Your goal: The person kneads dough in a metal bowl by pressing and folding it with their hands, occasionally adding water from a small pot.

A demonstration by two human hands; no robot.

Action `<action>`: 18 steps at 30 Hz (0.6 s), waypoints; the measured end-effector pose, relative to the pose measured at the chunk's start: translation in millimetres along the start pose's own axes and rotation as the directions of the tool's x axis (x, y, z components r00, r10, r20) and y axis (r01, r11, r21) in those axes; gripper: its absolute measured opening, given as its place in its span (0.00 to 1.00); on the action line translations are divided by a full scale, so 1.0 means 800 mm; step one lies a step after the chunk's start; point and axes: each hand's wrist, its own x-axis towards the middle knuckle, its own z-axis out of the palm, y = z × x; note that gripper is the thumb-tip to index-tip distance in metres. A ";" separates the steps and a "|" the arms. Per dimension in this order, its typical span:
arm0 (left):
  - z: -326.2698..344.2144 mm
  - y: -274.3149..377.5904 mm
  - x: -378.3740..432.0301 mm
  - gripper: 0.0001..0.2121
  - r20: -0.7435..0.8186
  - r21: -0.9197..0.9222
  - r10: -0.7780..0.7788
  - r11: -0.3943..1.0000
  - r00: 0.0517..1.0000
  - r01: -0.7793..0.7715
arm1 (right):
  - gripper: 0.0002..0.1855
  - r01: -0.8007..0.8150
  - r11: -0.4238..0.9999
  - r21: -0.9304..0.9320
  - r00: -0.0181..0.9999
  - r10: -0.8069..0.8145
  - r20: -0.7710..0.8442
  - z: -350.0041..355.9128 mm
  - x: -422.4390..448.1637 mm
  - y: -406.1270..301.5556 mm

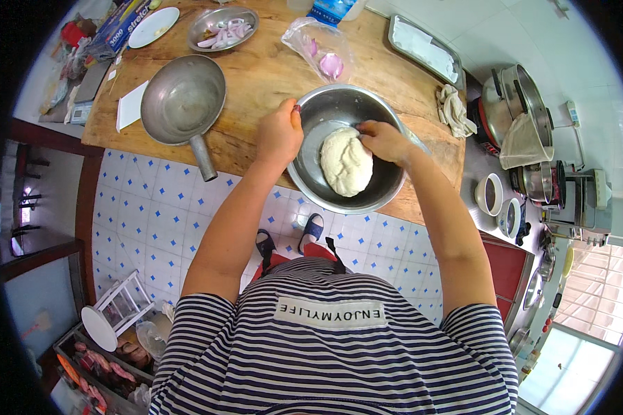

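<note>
A stainless steel mixing bowl sits at the front edge of the wooden table. Inside it lies a lump of pale dough, uneven and creased on top. My left hand grips the bowl's left rim, thumb uppermost. With bent fingers, my right hand reaches over the right side of the bowl and grasps the dough's upper right edge; its fingertips are partly hidden. Just beyond the bowl is a clear plastic bag with pieces of red onion.
An empty metal pan stands at left, its handle overhanging the table edge. Behind it are a steel bowl of sliced onion and a white plate. A lined tray, a cloth and a large pot are at right.
</note>
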 end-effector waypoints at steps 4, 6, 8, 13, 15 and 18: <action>-0.001 -0.003 -0.001 0.11 0.008 -0.003 -0.022 1.000 1.000 0.022 | 0.24 -0.040 0.921 -0.388 0.869 -0.160 -0.469 0.080 0.005 -0.030; 0.001 -0.007 -0.002 0.11 0.008 -0.015 -0.018 1.000 1.000 0.018 | 0.21 -0.020 0.838 -0.545 0.799 -0.314 -0.513 0.098 -0.004 -0.042; 0.002 -0.008 -0.007 0.11 -0.009 -0.060 -0.012 0.998 1.000 0.012 | 0.19 -0.009 0.829 -0.559 0.797 -0.332 -0.504 0.101 0.000 -0.041; -0.005 0.001 -0.008 0.11 0.055 -0.060 -0.053 0.997 0.997 0.056 | 0.16 -0.005 0.894 -0.448 0.831 -0.245 -0.499 0.086 0.026 -0.046; -0.004 -0.003 -0.009 0.12 0.082 -0.024 -0.053 0.998 0.995 0.055 | 0.16 -0.027 0.935 -0.352 0.849 -0.165 -0.503 0.081 0.037 -0.050; 0.009 -0.007 0.024 0.11 0.036 -0.020 -0.031 0.999 0.999 0.032 | 0.19 -0.102 0.924 -0.369 0.882 -0.088 -0.462 0.056 0.057 -0.065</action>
